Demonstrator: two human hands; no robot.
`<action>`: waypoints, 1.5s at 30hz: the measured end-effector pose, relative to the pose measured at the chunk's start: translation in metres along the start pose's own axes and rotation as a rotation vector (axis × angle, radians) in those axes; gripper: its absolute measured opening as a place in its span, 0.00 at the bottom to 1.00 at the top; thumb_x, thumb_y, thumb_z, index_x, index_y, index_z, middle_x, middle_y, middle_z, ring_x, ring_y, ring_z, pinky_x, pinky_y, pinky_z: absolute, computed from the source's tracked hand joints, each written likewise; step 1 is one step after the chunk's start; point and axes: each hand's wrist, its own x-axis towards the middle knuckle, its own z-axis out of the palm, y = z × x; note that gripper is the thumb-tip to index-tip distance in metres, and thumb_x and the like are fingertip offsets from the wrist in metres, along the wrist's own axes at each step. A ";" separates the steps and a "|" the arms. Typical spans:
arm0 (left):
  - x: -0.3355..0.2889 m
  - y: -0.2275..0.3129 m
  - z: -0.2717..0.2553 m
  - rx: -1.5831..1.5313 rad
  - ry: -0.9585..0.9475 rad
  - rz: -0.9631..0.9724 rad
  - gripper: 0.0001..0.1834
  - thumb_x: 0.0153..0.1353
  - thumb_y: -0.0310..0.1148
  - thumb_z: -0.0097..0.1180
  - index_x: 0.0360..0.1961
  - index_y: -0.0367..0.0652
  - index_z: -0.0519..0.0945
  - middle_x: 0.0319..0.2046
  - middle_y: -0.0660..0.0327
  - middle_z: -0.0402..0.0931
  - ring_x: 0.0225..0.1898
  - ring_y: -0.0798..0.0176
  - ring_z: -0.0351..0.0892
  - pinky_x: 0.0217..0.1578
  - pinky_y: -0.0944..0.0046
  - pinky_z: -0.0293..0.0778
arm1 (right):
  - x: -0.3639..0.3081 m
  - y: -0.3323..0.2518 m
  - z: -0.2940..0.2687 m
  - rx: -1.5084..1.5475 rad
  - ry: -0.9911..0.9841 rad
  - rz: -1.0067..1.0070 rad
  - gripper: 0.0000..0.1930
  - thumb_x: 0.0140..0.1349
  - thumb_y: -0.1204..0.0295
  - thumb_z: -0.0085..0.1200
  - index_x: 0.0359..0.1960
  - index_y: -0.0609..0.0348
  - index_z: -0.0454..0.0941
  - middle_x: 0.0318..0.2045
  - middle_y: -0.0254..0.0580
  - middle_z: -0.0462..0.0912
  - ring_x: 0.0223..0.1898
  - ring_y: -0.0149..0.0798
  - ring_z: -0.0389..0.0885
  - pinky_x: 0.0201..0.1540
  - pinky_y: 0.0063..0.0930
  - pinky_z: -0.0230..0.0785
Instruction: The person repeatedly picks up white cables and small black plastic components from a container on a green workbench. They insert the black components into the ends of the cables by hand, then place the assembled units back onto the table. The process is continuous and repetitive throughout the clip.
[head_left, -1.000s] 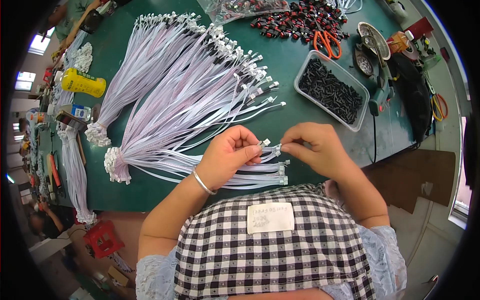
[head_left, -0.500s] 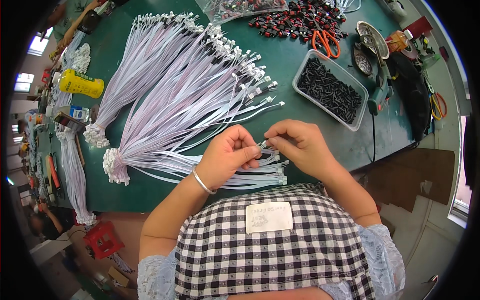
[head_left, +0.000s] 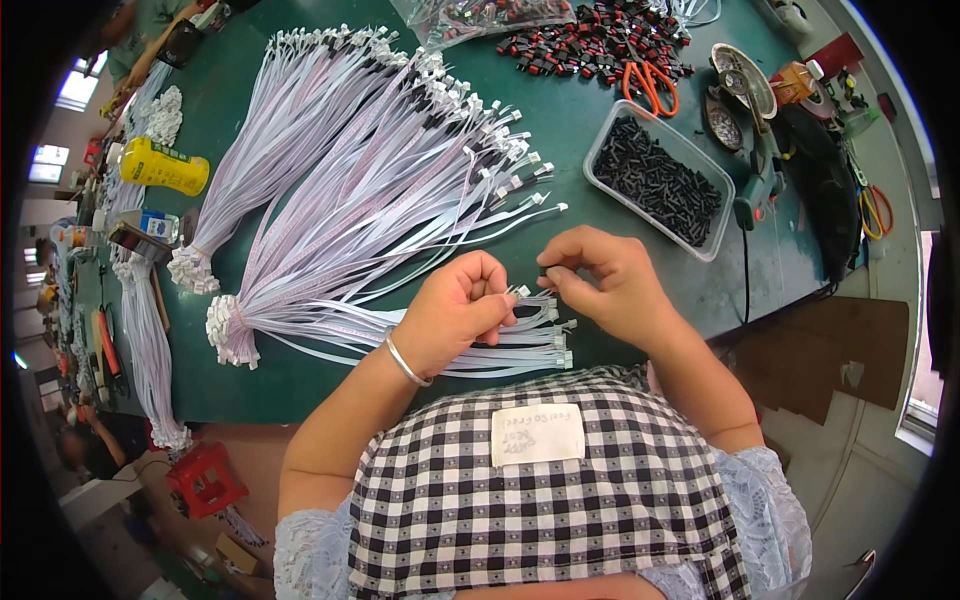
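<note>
The left hand (head_left: 462, 308) held the end of a flat cable in a closed thumb-and-finger grip, its white connector (head_left: 521, 292) projecting just past the fingertips toward the right. The right hand (head_left: 605, 285), its grip narrow, pinched a small dark piece (head_left: 544, 271) near the connector. Bundled cables (head_left: 335, 215) fanned across the counter (head_left: 560, 120), leftward; a clear tray (head_left: 597, 179) of short black pieces (head_left: 655, 180) stood beyond the right hand.

Spotting white flat cables (head_left: 345, 215), a green table (head_left: 550, 125), and, at its near edge, a black-and-white checked apron (head_left: 545, 510)!
</note>
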 end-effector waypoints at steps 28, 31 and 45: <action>0.001 -0.001 -0.003 -0.015 -0.024 -0.024 0.05 0.57 0.25 0.56 0.33 0.39 0.73 0.24 0.63 0.76 0.21 0.75 0.73 0.23 0.78 0.69 | 0.002 0.004 0.001 -0.414 -0.084 -0.309 0.06 0.53 0.75 0.58 0.34 0.57 0.79 0.28 0.40 0.80 0.31 0.43 0.79 0.34 0.33 0.71; 0.000 -0.001 -0.003 -0.014 -0.020 -0.021 0.05 0.57 0.25 0.55 0.33 0.39 0.73 0.24 0.63 0.76 0.21 0.75 0.73 0.24 0.78 0.70 | 0.003 0.008 0.004 -0.386 -0.080 -0.359 0.06 0.53 0.76 0.59 0.34 0.58 0.79 0.28 0.41 0.80 0.31 0.44 0.79 0.34 0.33 0.71; 0.001 0.001 0.000 0.018 -0.031 -0.029 0.06 0.58 0.26 0.57 0.34 0.39 0.73 0.24 0.62 0.77 0.21 0.75 0.73 0.23 0.78 0.68 | 0.004 0.009 0.003 -0.377 -0.091 -0.448 0.08 0.47 0.80 0.59 0.32 0.59 0.78 0.30 0.39 0.81 0.32 0.43 0.79 0.35 0.33 0.71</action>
